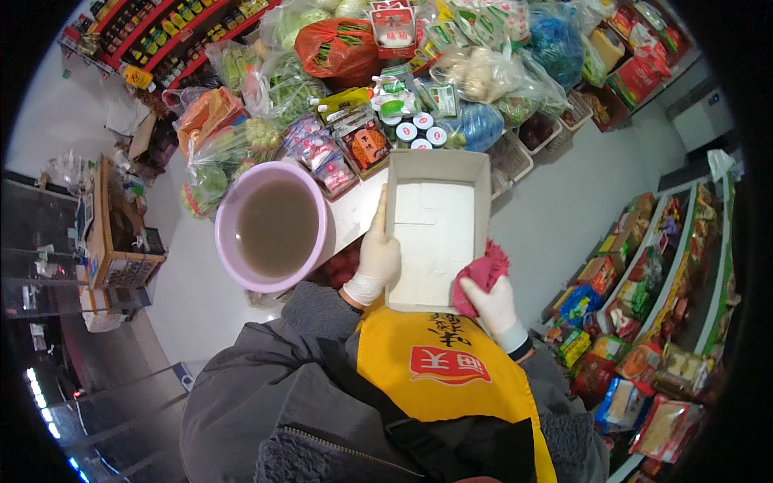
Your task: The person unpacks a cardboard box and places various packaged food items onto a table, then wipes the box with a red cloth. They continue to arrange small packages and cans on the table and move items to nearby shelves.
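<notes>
An open, shallow white cardboard box [435, 223] lies before me against my yellow apron, its inside bare. Along its left wall rests my gloved left hand [377, 262], fingers stretched along the outside; the part of the grip behind the wall is hidden. My gloved right hand [496, 305] holds a crumpled red cloth [481, 279] at the box's lower right corner. Left of the box, a lilac plastic basin [323, 226] of murky water stands at the edge of the white surface [356, 211].
Bagged vegetables [290, 84], sauce packets [365, 145] and lidded jars [421, 131] crowd the far side. White plastic baskets [513, 158] stand beyond the box at right. A shelf of packaged goods [634, 290] runs along the right; a wooden counter [130, 265] is at far left.
</notes>
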A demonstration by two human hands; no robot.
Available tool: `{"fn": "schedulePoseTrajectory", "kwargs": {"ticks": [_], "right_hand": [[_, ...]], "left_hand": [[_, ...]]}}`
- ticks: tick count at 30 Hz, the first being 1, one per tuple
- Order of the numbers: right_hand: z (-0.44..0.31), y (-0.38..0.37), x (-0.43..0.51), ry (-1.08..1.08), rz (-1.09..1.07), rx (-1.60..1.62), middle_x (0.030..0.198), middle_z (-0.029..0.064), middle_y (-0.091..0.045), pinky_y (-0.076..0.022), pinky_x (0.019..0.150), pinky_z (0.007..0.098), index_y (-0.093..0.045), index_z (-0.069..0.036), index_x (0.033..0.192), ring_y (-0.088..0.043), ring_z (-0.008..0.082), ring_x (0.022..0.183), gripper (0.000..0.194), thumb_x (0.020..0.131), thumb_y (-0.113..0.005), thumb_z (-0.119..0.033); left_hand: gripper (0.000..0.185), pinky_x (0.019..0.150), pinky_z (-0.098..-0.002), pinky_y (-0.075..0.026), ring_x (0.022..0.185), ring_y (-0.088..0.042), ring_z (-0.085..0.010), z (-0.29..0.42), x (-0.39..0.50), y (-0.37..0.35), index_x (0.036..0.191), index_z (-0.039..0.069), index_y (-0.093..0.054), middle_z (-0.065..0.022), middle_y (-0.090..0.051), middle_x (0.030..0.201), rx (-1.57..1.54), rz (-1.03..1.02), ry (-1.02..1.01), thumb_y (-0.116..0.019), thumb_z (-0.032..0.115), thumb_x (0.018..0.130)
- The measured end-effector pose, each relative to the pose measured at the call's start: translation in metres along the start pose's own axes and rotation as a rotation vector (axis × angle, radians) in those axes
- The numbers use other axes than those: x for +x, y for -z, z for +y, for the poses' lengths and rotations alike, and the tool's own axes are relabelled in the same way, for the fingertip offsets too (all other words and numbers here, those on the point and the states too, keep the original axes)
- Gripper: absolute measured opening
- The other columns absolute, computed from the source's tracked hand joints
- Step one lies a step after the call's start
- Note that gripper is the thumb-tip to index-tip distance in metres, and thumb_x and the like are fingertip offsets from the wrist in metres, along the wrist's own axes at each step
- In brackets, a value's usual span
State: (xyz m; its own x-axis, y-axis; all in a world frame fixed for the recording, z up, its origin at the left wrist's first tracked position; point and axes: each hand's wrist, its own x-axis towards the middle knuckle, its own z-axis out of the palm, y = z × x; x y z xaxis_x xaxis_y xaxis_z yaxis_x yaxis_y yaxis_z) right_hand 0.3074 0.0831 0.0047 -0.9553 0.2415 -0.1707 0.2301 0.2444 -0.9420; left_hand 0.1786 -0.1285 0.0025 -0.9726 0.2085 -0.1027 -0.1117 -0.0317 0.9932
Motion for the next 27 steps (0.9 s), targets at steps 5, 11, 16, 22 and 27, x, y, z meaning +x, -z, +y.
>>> {"fn": "schedulePoseTrajectory", "kwargs": {"ticks": [5,11,16,22,27], "right_hand": [[-0.011,0.024,0.1,0.098,0.265,-0.188,0.096,0.0127,-0.076,-0.0564,0.081,0.0363,-0.07,-0.001,0.109,-0.074,0.022,0.088,0.024,0.087,-0.074,-0.011],[-0.021,0.032,0.162,0.278,0.421,-0.553,0.102,0.0121,-0.075,-0.0573,0.081,0.04,-0.077,-0.014,0.105,-0.072,0.0318,0.092,0.021,0.084,-0.076,-0.016],[-0.018,0.028,0.204,0.364,0.366,-0.558,0.107,0.0128,-0.074,-0.0559,0.086,0.0386,-0.074,-0.008,0.112,-0.07,0.0312,0.101,0.031,0.082,-0.078,-0.013],[-0.03,0.036,0.278,0.256,0.04,-0.405,0.093,0.0087,-0.075,-0.0567,0.07,0.0368,-0.077,-0.011,0.105,-0.072,0.0252,0.079,0.023,0.082,-0.078,-0.016],[-0.06,0.079,0.327,0.471,-0.024,-0.209,0.102,0.0165,-0.073,-0.0566,0.081,0.0386,-0.073,-0.003,0.11,-0.072,0.0306,0.09,0.038,0.077,-0.081,-0.018]], "left_hand": [[0.095,0.122,-0.0335,-0.026,0.152,-0.029,-0.0312,0.001,0.048,-0.019,0.162,0.008,-0.021,-0.0173,-0.031,0.163,0.122,-0.031,-0.098,-0.039,-0.018,0.073],[0.095,0.119,-0.0371,-0.032,0.147,-0.035,-0.0351,-0.017,0.075,-0.014,0.163,0.006,-0.009,-0.0321,-0.035,0.154,0.277,-0.152,-0.068,-0.062,0.009,0.083],[0.104,0.086,-0.048,-0.055,0.091,-0.068,-0.0497,-0.04,0.094,-0.007,0.159,-0.001,0.006,-0.0337,-0.069,0.105,0.448,-0.217,0.251,-0.063,0.022,0.085],[0.089,0.087,-0.0505,-0.054,0.099,-0.066,-0.0503,-0.066,0.131,-0.021,0.157,-0.004,-0.002,-0.0368,-0.066,0.108,0.507,0.043,0.256,-0.054,0.013,0.087],[0.084,0.085,-0.0509,-0.055,0.098,-0.067,-0.0497,-0.049,0.168,-0.048,0.156,-0.006,-0.007,-0.0356,-0.067,0.106,0.56,0.25,0.305,-0.052,0.012,0.088]]}}
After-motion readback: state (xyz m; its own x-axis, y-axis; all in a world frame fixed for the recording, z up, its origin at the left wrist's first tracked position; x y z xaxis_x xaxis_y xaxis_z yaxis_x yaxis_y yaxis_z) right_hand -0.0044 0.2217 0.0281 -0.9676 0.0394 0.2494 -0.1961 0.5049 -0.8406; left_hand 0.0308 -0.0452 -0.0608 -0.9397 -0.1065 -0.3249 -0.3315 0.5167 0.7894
